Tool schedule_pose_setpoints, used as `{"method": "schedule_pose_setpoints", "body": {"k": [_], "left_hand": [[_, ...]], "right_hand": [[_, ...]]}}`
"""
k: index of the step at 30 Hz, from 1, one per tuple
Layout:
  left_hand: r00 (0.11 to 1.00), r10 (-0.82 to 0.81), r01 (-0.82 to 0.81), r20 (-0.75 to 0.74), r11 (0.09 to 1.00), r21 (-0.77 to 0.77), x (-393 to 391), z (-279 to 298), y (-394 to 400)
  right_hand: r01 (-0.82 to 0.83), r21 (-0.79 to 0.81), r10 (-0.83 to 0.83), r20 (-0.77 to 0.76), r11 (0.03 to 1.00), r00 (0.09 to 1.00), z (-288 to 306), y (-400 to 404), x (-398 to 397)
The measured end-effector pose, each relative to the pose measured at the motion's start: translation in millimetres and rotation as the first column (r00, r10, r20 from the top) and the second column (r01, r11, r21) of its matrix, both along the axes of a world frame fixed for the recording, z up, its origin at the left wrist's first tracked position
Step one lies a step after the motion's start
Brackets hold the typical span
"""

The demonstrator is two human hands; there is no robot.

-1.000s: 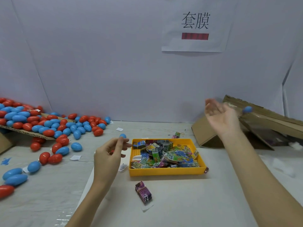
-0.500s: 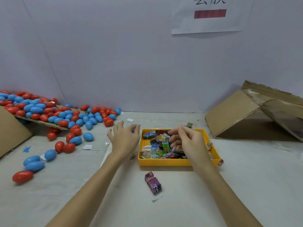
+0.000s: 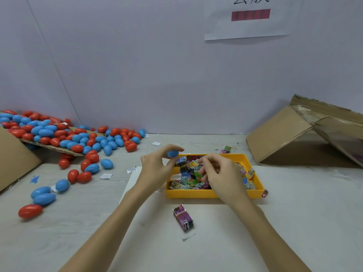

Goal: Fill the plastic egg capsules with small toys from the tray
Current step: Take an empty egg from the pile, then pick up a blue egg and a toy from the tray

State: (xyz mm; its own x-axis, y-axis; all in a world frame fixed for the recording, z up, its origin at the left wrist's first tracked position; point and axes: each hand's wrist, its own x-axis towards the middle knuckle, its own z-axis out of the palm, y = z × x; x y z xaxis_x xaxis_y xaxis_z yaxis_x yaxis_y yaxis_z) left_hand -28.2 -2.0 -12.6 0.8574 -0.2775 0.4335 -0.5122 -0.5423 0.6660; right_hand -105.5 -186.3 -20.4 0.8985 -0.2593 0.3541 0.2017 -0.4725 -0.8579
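Observation:
A yellow tray point(image 3: 206, 193) full of small colourful toy packets point(image 3: 186, 181) sits at the table's middle. At the tray's far left corner my left hand point(image 3: 157, 166) pinches a blue egg capsule half point(image 3: 172, 153) between thumb and fingertips. My right hand point(image 3: 220, 173) is down in the tray, its fingers curled around a small green toy packet point(image 3: 198, 170). Several red and blue egg capsules point(image 3: 78, 140) lie piled and scattered on the left.
A purple toy box point(image 3: 183, 217) lies in front of the tray. An open cardboard box point(image 3: 290, 138) lies tipped at the right, and a cardboard flap point(image 3: 11, 160) stands at the far left. Paper scraps point(image 3: 106, 176) dot the table. A paper sign point(image 3: 249, 16) hangs on the back wall.
My right hand came down from the cardboard box at the right into the tray and closed its fingers on a packet. My left hand lifted the blue half up beside the tray.

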Motion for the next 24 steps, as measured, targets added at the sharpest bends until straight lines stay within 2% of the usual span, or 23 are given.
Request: {"method": "schedule_pose_setpoints", "body": {"k": [3,6,9,11,14,21,24], "left_hand": [[0.992,-0.008,0.022,0.125,0.994,-0.110,-30,0,0],[0.993,-0.117,0.112,0.000,0.953,-0.282,-46,-5,-3],[1.000,-0.019,0.020,0.008,0.988,-0.153,-49,-16,0],[0.996,0.000,0.008,0.090,0.997,-0.083,-48,-18,3],[0.978,0.006,0.013,0.211,0.996,-0.091,-49,-17,1],[0.910,0.047,-0.039,0.411,0.999,-0.028,-52,-17,-7],[0.879,-0.022,0.022,0.476,1.000,0.006,-52,-18,-8]], "right_hand": [[-0.054,-0.059,0.055,0.008,0.997,0.998,1,5,-2],[-0.133,-0.168,0.144,0.051,0.977,0.988,3,14,-7],[-0.159,-0.218,0.184,0.097,0.963,0.978,3,21,-12],[-0.155,-0.124,0.169,0.108,0.980,0.980,5,24,-13],[-0.137,0.037,0.134,0.075,0.990,0.988,9,28,-14],[-0.091,0.027,0.089,0.071,0.995,0.993,9,25,-12],[-0.037,0.050,0.036,0.027,0.998,0.999,8,24,-11]]}}
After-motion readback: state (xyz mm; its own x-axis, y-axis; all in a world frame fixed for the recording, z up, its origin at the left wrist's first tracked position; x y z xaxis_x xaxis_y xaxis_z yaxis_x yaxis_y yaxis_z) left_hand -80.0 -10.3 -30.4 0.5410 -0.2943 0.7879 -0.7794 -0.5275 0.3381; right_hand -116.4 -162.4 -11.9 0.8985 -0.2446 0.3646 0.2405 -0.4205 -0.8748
